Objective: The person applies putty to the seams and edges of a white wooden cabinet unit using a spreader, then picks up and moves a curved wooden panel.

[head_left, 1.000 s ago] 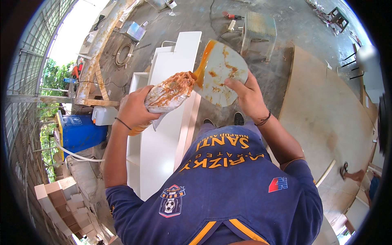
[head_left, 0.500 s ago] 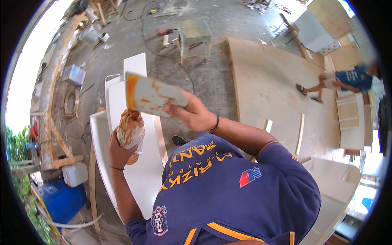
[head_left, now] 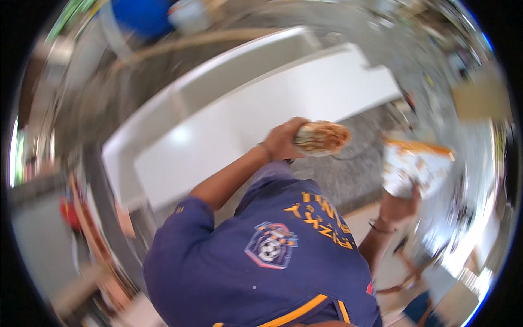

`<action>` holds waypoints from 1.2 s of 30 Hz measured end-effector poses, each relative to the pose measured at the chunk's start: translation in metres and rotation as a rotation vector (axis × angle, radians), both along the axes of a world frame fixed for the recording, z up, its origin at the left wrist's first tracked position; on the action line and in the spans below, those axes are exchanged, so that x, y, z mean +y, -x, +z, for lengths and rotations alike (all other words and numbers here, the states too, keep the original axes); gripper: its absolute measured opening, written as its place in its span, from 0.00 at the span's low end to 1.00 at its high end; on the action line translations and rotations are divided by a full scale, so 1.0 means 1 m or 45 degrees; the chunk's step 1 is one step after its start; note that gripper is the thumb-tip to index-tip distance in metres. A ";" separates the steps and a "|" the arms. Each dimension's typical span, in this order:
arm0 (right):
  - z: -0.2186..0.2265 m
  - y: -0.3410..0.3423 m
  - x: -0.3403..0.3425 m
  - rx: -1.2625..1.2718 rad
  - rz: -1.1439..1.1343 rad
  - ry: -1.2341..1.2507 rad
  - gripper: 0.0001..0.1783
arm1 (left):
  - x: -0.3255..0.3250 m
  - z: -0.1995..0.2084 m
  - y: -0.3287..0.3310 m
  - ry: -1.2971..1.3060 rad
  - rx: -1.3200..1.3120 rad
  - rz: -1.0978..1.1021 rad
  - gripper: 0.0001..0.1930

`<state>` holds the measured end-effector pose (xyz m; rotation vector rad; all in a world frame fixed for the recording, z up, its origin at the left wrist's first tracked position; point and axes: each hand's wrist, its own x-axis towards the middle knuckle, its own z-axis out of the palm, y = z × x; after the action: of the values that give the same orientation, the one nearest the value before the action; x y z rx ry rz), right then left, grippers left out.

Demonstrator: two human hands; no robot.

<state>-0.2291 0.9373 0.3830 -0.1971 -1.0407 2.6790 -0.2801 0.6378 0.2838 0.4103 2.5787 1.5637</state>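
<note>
My left hand [head_left: 284,140] is wrapped round a rounded, pale can-like container [head_left: 321,138] smeared with orange-brown paste. The container points to the right, just beyond my chest. Farther right, my right hand [head_left: 400,204] grips a flat whitish spreader [head_left: 415,166]. Orange paste runs along the spreader's far edge, with brown smears on its face. The spreader and the container are well apart. Behind my left hand lies a long white cabinet [head_left: 218,66] with a loose-looking white panel [head_left: 250,117] along it. Motion blurs my right fingers.
A blue drum [head_left: 143,15] and a white jug [head_left: 188,15] are at the far left, by a long wooden strip [head_left: 218,37]. A tan board [head_left: 482,103] shows at the right. Part of another person in dark blue [head_left: 422,308] is at the lower right.
The whole view has swung round, so the white cabinet now lies across it. My hands have moved apart; the spreader has left the container's mouth and is off to the right.
</note>
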 end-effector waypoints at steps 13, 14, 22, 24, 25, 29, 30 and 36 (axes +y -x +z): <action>-0.011 0.049 0.043 -0.220 0.226 -0.021 0.32 | -0.006 -0.027 -0.101 0.009 -0.130 1.096 0.43; -0.008 0.049 0.042 -0.216 0.254 -0.003 0.32 | -0.014 -0.028 -0.101 -0.033 -0.144 1.154 0.43; -0.008 0.041 0.027 -0.278 0.219 0.022 0.33 | -0.127 -0.052 -0.091 -0.169 -0.086 1.486 0.46; -0.005 0.038 0.018 -0.308 0.246 0.037 0.35 | -0.141 -0.038 -0.078 -0.323 -0.024 1.476 0.40; -0.011 0.036 0.019 -0.270 0.294 0.114 0.35 | -0.150 -0.033 -0.072 -0.235 0.067 1.456 0.38; 0.002 0.033 0.018 -0.305 0.223 0.201 0.37 | -0.175 -0.025 -0.031 0.177 0.233 1.231 0.38; 0.009 0.035 0.024 -0.287 0.208 0.217 0.37 | -0.151 -0.013 -0.012 0.150 0.185 1.161 0.34; 0.031 0.022 0.036 -0.320 0.096 0.502 0.32 | -0.092 0.028 -0.038 -0.001 -0.006 0.933 0.36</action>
<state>-0.2511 0.9730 0.4135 -0.5931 -0.5749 2.9599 -0.2420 0.5454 0.3116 -0.6152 2.8887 1.7142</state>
